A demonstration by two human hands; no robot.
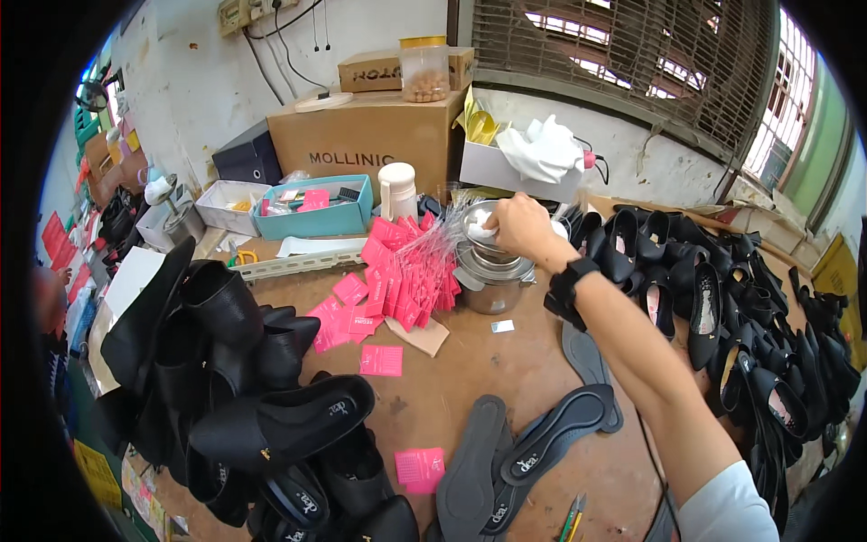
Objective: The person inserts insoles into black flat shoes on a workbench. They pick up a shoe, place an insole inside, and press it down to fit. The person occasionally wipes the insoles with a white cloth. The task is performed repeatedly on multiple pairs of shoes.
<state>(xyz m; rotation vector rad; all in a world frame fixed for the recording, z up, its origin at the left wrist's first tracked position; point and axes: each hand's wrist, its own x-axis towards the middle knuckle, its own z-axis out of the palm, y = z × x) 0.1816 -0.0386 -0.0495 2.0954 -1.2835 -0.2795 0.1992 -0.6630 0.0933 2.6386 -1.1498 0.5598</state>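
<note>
My right hand [524,228] reaches across the table to a steel bowl [470,237]. Its fingers are curled over the bowl's rim, closed at a soft white wad [480,224], probably cloth or cotton. Beneath the bowl stands a wider steel pot [492,291]. Left of the pot lies a heap of pink tags [406,280] with clear plastic strings. Dark insoles [474,452] rest on the table below my right forearm. My left hand is out of view.
Black shoes are piled on the left [280,425] and right [704,298]. Behind stand a teal tray [312,210], a cream flask [397,191] and a large carton [361,149]. Pens [571,521] lie at the front. Part of another person [47,303] shows at the left edge.
</note>
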